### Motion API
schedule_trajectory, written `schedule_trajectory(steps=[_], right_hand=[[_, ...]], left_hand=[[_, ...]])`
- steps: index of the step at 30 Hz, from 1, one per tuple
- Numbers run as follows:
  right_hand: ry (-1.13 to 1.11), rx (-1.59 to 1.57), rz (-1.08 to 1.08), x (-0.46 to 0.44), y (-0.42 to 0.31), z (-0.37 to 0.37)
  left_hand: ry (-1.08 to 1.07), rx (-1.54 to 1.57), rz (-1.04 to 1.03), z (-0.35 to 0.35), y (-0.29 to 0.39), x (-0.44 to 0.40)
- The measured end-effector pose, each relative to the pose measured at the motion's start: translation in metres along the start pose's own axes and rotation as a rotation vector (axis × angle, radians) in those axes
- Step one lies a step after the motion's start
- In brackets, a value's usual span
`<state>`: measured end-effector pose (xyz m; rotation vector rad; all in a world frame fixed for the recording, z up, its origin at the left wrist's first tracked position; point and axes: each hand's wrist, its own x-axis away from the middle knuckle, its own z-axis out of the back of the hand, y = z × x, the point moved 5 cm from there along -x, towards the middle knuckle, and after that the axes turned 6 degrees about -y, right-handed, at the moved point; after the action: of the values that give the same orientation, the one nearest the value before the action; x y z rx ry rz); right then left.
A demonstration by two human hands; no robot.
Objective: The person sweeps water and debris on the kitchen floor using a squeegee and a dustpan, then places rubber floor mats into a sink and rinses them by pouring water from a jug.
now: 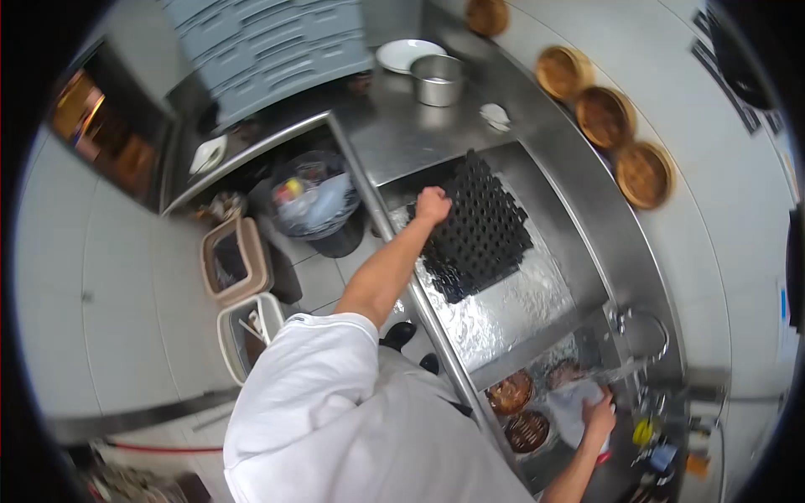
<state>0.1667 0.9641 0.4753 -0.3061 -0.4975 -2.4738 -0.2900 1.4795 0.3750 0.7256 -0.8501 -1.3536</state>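
Note:
My left hand (432,204) is closed on the near edge of a black rubber mat (482,222) full of holes. The mat lies partly raised in the large steel sink basin (495,335), whose floor is wet and shiny. At the smaller basin on the right, my right hand (598,415) grips a whitish, translucent item (574,407); its exact kind is unclear. Water runs from the curved tap (654,323) toward it. Beside it, a round brown basket-like piece (509,392) and a slatted one (528,431) sit in the basin.
A steel pot (438,80) and white plates (407,54) stand on the far counter, near stacked grey crates (277,50). Bamboo steamers (605,117) lean along the wall. A metal rail (428,310) edges the sink; a lined bin (335,235) is on the left.

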Motion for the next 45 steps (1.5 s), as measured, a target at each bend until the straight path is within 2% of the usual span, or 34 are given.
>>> schedule_trajectory(steps=[1, 3, 6, 8, 10, 12, 13, 15, 18, 21, 22, 24, 25, 27, 28, 29, 30, 32, 33, 35, 37, 39, 40, 42, 43, 45], right_hand=[[-0.045, -0.066, 0.062, 0.01, -0.005, 0.004], [-0.237, 0.035, 0.018, 0.007, -0.008, 0.004], [-0.282, 0.082, 0.157, -0.005, -0.035, 0.009], [-0.035, 0.014, 0.317, 0.011, -0.081, 0.045], [-0.021, -0.066, 0.533, 0.018, -0.135, 0.067], [-0.208, -0.279, 0.784, 0.016, -0.184, 0.065], [-0.202, -0.263, 0.798, 0.016, -0.205, 0.068], [-0.367, -0.251, 0.908, 0.031, -0.247, 0.065], [-0.42, -0.159, 0.938, 0.045, -0.292, 0.069], [-0.36, -0.046, 0.914, 0.045, -0.324, 0.074], [-0.353, -0.035, 0.915, 0.045, -0.336, 0.075], [-0.357, -0.033, 0.866, 0.042, -0.361, 0.08], [-0.342, -0.029, 0.856, 0.041, -0.375, 0.09], [-0.322, -0.083, 0.826, 0.04, -0.409, 0.119], [-0.247, -0.095, 0.797, 0.038, -0.429, 0.141], [-0.182, -0.098, 0.76, 0.034, -0.443, 0.161], [-0.11, -0.24, 0.74, 0.018, -0.453, 0.183], [0.079, -0.454, 0.715, -0.001, -0.471, 0.234], [0.197, -0.525, 0.709, 0.005, -0.476, 0.269], [0.293, -0.519, 0.628, 0.012, -0.48, 0.325], [0.4, -0.529, 0.552, 0.022, -0.473, 0.364], [0.53, -0.485, 0.583, 0.028, -0.46, 0.386], [0.418, -0.372, 0.44, 0.018, -0.439, 0.393], [0.465, -0.323, 0.315, 0.082, -0.477, 0.399], [0.477, -0.331, 0.363, 0.053, -0.437, 0.394], [0.47, -0.243, 0.306, 0.047, -0.405, 0.391]], left_hand=[[-0.003, -0.002, 0.073, -0.001, -0.017, 0.004], [0.004, 0.057, 0.097, -0.007, -0.049, 0.015], [0.035, 0.118, 0.162, 0.004, -0.066, 0.039], [0.059, 0.128, 0.209, 0.011, -0.059, 0.049], [0.129, 0.123, 0.307, 0.027, -0.04, 0.064], [0.126, 0.168, 0.347, 0.039, -0.025, 0.07], [0.114, 0.204, 0.384, 0.04, -0.026, 0.07], [0.184, 0.22, 0.338, 0.059, -0.028, 0.069], [0.25, 0.399, 0.042, 0.117, -0.038, 0.052], [0.364, 0.77, -0.018, 0.221, -0.079, 0.041], [0.439, 0.812, -0.011, 0.259, -0.115, 0.033], [0.594, 1.008, 0.018, 0.327, -0.208, 0.013], [0.781, 0.919, 0.087, 0.357, -0.262, -0.001], [0.945, 1.032, 0.148, 0.407, -0.36, -0.028], [0.969, 0.968, 0.215, 0.43, -0.399, -0.037], [1.046, 0.924, 0.066, 0.45, -0.449, -0.058], [1.11, 0.876, -0.087, 0.47, -0.497, -0.077], [1.094, 0.567, 0.067, 0.51, -0.543, -0.099], [1.069, 0.572, 0.084, 0.528, -0.559, -0.11], [0.83, -0.319, 0.674, 0.561, -0.58, -0.14], [0.866, -0.889, 0.115, 0.564, -0.633, -0.178], [0.759, -0.879, 0.229, 0.569, -0.648, -0.193], [0.702, -0.853, 0.33, 0.573, -0.653, -0.196], [0.599, -0.841, 0.423, 0.572, -0.673, -0.208], [0.572, -0.852, 0.428, 0.573, -0.673, -0.212], [0.532, -0.877, 0.396, 0.574, -0.677, -0.218]])
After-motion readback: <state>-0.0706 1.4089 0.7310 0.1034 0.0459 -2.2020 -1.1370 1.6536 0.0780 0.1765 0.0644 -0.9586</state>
